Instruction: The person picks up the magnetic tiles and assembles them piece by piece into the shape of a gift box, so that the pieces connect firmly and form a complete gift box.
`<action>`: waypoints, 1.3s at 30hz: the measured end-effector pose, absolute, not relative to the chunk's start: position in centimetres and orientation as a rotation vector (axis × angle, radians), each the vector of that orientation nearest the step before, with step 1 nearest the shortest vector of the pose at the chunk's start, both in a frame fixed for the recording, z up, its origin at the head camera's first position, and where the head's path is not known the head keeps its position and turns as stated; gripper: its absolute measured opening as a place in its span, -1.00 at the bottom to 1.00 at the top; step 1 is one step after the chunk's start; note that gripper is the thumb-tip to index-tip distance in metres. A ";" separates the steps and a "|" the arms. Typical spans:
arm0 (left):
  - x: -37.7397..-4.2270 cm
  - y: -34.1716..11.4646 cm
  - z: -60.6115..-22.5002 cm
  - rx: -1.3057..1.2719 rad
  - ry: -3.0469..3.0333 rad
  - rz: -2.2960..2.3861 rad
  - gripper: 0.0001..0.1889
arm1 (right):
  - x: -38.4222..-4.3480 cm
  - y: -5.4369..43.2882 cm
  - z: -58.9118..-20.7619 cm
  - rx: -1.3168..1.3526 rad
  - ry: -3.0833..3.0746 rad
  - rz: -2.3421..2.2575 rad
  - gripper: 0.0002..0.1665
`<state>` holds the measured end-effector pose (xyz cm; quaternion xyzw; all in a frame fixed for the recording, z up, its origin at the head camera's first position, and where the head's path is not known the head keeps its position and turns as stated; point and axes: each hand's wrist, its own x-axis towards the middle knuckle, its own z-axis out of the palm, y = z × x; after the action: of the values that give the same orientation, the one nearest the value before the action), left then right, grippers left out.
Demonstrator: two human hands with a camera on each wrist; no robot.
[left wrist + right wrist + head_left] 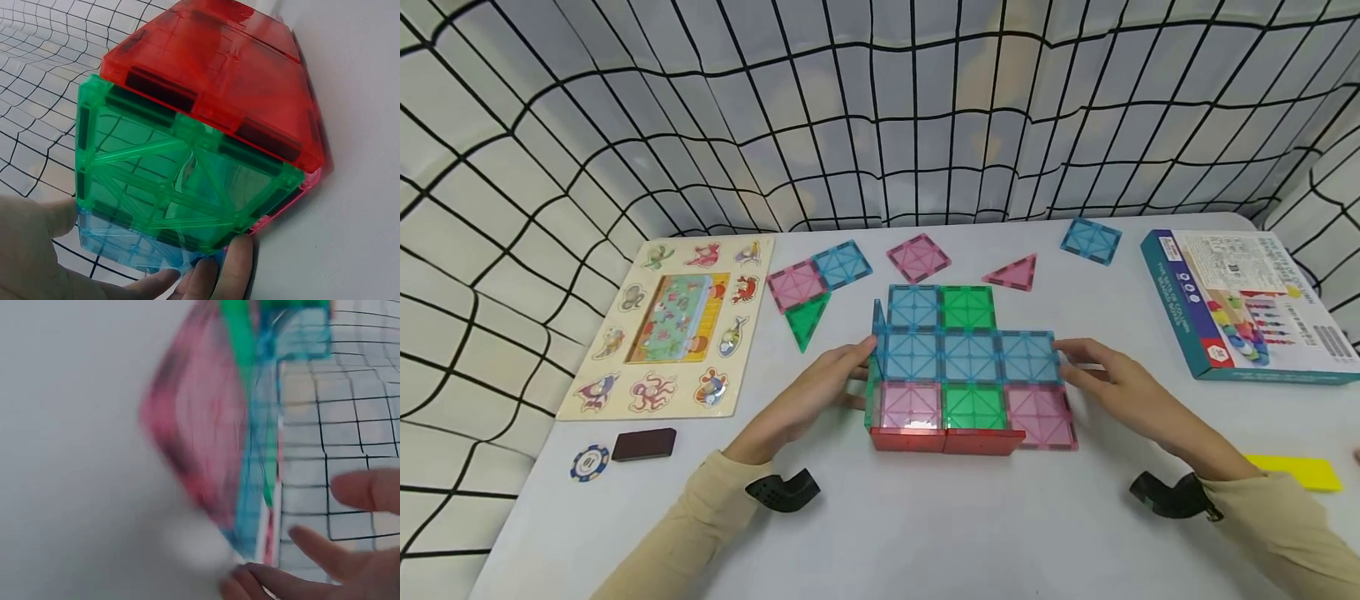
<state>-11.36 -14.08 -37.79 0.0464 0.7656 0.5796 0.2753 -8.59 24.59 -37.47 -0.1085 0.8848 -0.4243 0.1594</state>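
Translucent magnetic tiles make a flat base with blue (pixel 970 356), green (pixel 973 406) and pink (pixel 1041 415) squares. Along its front stand two red tiles (pixel 907 440). On its left side a green tile (pixel 165 181) and a blue tile (pixel 125 240) stand upright. My left hand (pixel 812 387) holds the upright blue tile, thumb at its upper corner and fingertips low along its edge. At the base's right end is my right hand (pixel 1112 387), fingers loosely bent beside the blue square; contact there is hard to tell. The right wrist view is blurred.
Loose tiles lie behind: pink square (pixel 919 257), pink triangle (pixel 1015 273), blue square (pixel 1091 241), and a joined group (pixel 797 286). A sea-animal puzzle board (pixel 598 333), poker chip (pixel 589 463) and dark block (pixel 643 444) are left; a game box (pixel 1262 304) and yellow piece (pixel 1296 472) right. Black netting (pixel 913 117) surrounds the table.
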 end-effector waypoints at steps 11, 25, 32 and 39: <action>-11.3 -14.7 -38.0 0.147 2.007 1.583 -0.30 | -8.5 26.1 -39.1 0.004 1.803 -1.999 -0.38; -11.5 -14.6 -38.4 0.184 1.977 1.602 -0.29 | -9.6 22.1 -37.0 -0.304 2.155 -1.620 -0.29; -11.6 -14.4 -38.2 0.190 1.984 1.596 -0.29 | -9.8 20.7 -36.7 -0.283 2.267 -1.487 -0.27; -11.7 -14.5 -38.1 0.185 1.996 1.592 -0.30 | -9.8 20.4 -36.7 -0.276 2.278 -1.434 -0.25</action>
<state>-11.67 -14.50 -38.11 0.0693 0.7469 0.5959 0.2868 -9.82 20.43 -36.72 -0.0997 0.8220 -0.5174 0.2160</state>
